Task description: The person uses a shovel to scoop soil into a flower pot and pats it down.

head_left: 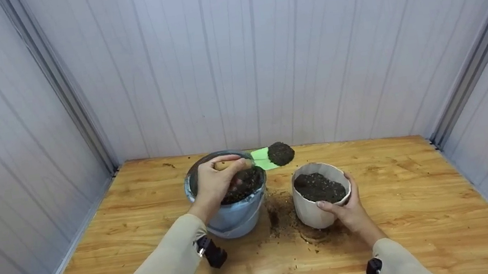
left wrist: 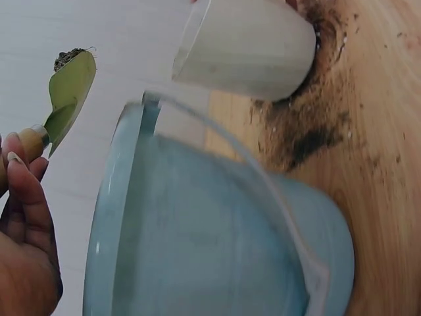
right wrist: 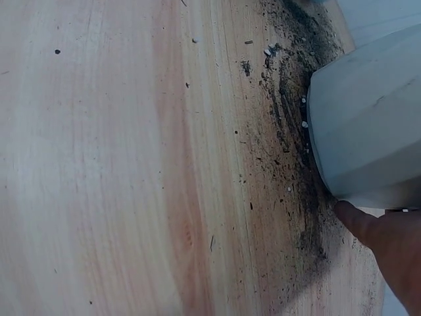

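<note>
My left hand [head_left: 213, 183] grips the wooden handle of a small trowel [head_left: 261, 154] above the blue bucket [head_left: 236, 220]. A mound of dark soil [head_left: 281, 153] sits on the trowel's green blade, beyond the bucket's right rim. Dark soil also fills part of the bucket, partly hidden by my hand. To the right, a white flower pot [head_left: 310, 210] holds soil below its rim. My right hand [head_left: 352, 211] holds this pot from its right side, thumb at the near rim; in the right wrist view a finger [right wrist: 358, 222] touches the pot near its base.
Spilled soil [head_left: 281, 209] lies on the wooden table [head_left: 145, 242] between bucket and pot and around the pot's base. The bucket's handle [left wrist: 263, 171] hangs down its side. Pale panel walls [head_left: 235, 63] enclose the table at the back and sides.
</note>
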`<move>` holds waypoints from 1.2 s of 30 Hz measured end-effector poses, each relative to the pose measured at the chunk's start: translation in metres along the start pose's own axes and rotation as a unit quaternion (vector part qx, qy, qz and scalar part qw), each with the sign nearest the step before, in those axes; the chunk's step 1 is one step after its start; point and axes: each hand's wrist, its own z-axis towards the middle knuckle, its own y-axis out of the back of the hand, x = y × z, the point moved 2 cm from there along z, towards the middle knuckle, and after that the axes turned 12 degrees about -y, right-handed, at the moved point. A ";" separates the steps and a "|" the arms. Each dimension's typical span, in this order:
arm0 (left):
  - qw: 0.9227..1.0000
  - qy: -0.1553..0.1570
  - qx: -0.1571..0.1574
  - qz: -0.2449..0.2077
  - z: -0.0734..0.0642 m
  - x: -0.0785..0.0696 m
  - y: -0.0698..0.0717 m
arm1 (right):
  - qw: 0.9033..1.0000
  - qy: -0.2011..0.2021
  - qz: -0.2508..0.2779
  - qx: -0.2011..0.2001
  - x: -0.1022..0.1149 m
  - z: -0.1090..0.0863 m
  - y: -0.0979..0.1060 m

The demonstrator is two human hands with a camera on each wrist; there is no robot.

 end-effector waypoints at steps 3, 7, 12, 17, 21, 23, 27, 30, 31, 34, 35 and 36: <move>1.000 0.003 0.018 -0.008 -0.001 0.001 -0.013 | 1.000 -0.005 -0.002 0.000 0.000 -0.001 -0.001; 0.999 0.001 0.037 -0.019 -0.003 0.002 -0.032 | 1.000 -0.010 -0.011 0.004 0.001 -0.002 -0.002; 0.998 -0.013 0.058 0.002 -0.004 0.005 -0.054 | 1.000 -0.010 -0.020 -0.003 0.002 0.000 0.000; 0.997 -0.029 0.070 0.036 -0.008 0.006 -0.066 | 1.000 -0.012 -0.005 0.010 0.001 0.001 -0.004; 0.995 -0.037 0.077 0.043 -0.010 0.008 -0.072 | 1.000 -0.006 0.001 0.013 0.001 0.001 -0.006; 0.994 -0.041 0.082 0.059 -0.010 0.008 -0.074 | 1.000 0.000 0.002 0.013 0.001 0.001 -0.007; 0.992 -0.043 0.089 0.084 -0.010 0.008 -0.079 | 1.000 0.006 0.003 0.013 0.001 0.000 -0.006; 0.991 -0.040 0.094 0.087 -0.011 0.009 -0.082 | 1.000 0.006 0.003 0.013 0.001 0.000 -0.005; 0.991 -0.038 0.095 0.087 -0.011 0.009 -0.083 | 1.000 0.007 0.004 0.012 0.000 0.000 -0.005; 0.990 -0.038 0.098 0.088 -0.012 0.010 -0.085 | 1.000 0.010 0.010 0.013 0.000 0.001 -0.003; 0.990 -0.038 0.099 0.089 -0.012 0.010 -0.085 | 1.000 0.010 0.014 0.014 0.000 0.001 -0.003; 0.990 -0.038 0.099 0.091 -0.012 0.009 -0.085 | 1.000 0.010 0.013 0.015 0.000 0.002 -0.003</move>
